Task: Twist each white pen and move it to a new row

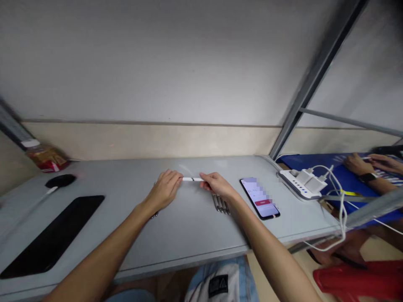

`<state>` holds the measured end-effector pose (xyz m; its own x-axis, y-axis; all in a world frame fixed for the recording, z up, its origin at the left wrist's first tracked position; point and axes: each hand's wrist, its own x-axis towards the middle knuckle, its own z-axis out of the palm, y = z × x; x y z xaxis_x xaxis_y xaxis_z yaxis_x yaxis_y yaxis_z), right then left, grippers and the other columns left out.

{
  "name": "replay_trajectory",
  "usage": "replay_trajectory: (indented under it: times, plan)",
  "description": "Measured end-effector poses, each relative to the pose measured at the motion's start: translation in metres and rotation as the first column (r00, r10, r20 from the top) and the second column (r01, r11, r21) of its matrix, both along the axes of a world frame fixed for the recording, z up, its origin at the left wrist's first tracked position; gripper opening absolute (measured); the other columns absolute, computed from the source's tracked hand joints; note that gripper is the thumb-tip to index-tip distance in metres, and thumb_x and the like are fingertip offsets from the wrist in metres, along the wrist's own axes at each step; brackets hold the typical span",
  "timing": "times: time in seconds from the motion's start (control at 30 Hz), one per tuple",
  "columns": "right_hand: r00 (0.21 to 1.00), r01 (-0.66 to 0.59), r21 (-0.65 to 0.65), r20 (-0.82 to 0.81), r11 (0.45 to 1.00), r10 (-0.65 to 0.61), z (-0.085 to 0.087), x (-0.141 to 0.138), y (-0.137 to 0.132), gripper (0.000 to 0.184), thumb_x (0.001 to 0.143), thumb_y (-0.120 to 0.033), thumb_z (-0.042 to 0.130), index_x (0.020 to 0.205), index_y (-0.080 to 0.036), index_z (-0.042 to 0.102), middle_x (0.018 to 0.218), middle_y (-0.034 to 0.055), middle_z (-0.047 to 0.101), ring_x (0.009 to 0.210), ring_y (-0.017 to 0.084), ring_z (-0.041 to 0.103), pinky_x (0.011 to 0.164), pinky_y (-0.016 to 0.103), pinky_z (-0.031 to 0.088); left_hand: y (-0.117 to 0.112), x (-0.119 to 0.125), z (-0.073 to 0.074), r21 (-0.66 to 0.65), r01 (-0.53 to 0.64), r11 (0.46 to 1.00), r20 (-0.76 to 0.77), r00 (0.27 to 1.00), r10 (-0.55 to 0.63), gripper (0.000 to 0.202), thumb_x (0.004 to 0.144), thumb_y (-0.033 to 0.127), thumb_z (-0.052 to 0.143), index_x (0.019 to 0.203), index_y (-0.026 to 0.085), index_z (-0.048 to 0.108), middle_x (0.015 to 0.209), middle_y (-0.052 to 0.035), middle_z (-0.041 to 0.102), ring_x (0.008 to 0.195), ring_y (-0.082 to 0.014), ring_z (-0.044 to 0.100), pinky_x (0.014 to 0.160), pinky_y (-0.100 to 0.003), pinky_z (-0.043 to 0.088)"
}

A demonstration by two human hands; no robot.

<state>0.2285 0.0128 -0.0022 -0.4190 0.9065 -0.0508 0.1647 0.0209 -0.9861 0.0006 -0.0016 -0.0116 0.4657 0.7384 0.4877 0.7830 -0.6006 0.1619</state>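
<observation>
Head view, with the clock centred between the hands: at nine o'clock the left hand (165,189) curls over one end of a slim white pen (192,179), which lies crosswise at the centre, over the grey desk (185,235). It looks light, stiff and smooth, perhaps slightly slippery, probably not fragile; its ends suit a fingertip hold. At three o'clock the right hand (216,184) pinches the other end. Metal-tipped pens (222,206) lie between four and five o'clock, partly hidden.
</observation>
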Motion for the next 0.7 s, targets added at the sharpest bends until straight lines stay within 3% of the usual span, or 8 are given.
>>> replay_trajectory:
  times: [0.23,0.33,0.43,0.57,0.63,0.7]
  plan:
    - [1.0,0.024,0.067,0.011,0.997,-0.025,-0.001,0.002,0.001,0.053,0.085,-0.062,0.046,0.064,-0.014,0.057,0.052,-0.004,0.04,0.044,0.007,0.029,0.045,0.023,0.021,0.001,0.004,0.001,0.008,0.0,1.0,0.005,1.0,0.0,0.023,0.097,0.025,0.03,0.087,0.02,0.05,0.082,-0.0034,0.058,0.079,-0.0196,0.046,0.075,-0.035,0.036]
    - [0.998,-0.004,0.18,0.068,0.984,-0.008,-0.003,0.003,0.0,0.05,0.088,-0.058,0.043,0.065,-0.015,0.056,0.051,-0.0048,0.037,0.046,0.008,0.029,0.048,0.024,0.023,0.003,0.002,0.0,0.004,0.009,1.0,0.015,1.0,-0.009,0.023,0.096,0.021,0.031,0.081,0.02,0.049,0.077,-0.0029,0.057,0.077,-0.0195,0.046,0.074,-0.034,0.036]
    - [0.982,0.001,0.442,0.167,0.897,-0.084,-0.003,0.002,0.0,0.039,0.091,-0.046,0.046,0.07,-0.016,0.059,0.056,-0.0033,0.044,0.053,0.01,0.038,0.053,0.023,0.027,0.006,0.0,-0.004,-0.048,-0.046,0.998,0.065,0.997,0.049,0.023,0.092,0.017,0.033,0.076,0.02,0.048,0.07,-0.002,0.051,0.072,-0.0189,0.045,0.071,-0.033,0.037]
    - [0.977,0.034,0.681,0.13,0.731,-0.166,-0.006,-0.001,0.002,0.014,0.088,-0.024,0.053,0.094,-0.018,0.064,0.086,0.0036,0.061,0.076,0.014,0.053,0.067,0.023,0.037,0.01,-0.002,-0.008,-0.134,-0.075,0.988,0.117,0.989,0.091,0.024,0.092,0.019,0.033,0.074,0.02,0.049,0.071,-0.0016,0.05,0.071,-0.018,0.047,0.069,-0.031,0.037]
    - [0.973,0.036,0.691,0.14,0.722,-0.182,-0.008,-0.002,0.003,0.025,0.084,-0.023,0.059,0.108,-0.019,0.061,0.096,0.006,0.062,0.081,0.015,0.055,0.07,0.024,0.04,0.011,-0.003,-0.009,-0.137,-0.061,0.989,0.093,0.993,0.074,0.024,0.094,0.022,0.032,0.077,0.02,0.05,0.073,-0.0016,0.053,0.074,-0.0184,0.048,0.073,-0.032,0.037]
    - [0.957,0.006,0.653,0.215,0.757,-0.193,-0.01,-0.003,0.003,0.028,0.085,-0.028,0.06,0.111,-0.019,0.061,0.091,0.0057,0.063,0.075,0.016,0.056,0.068,0.025,0.041,0.01,-0.003,-0.009,-0.126,-0.049,0.991,0.058,0.997,0.057,0.025,0.095,0.024,0.03,0.08,0.02,0.05,0.075,-0.0018,0.055,0.078,-0.0188,0.048,0.077,-0.034,0.036]
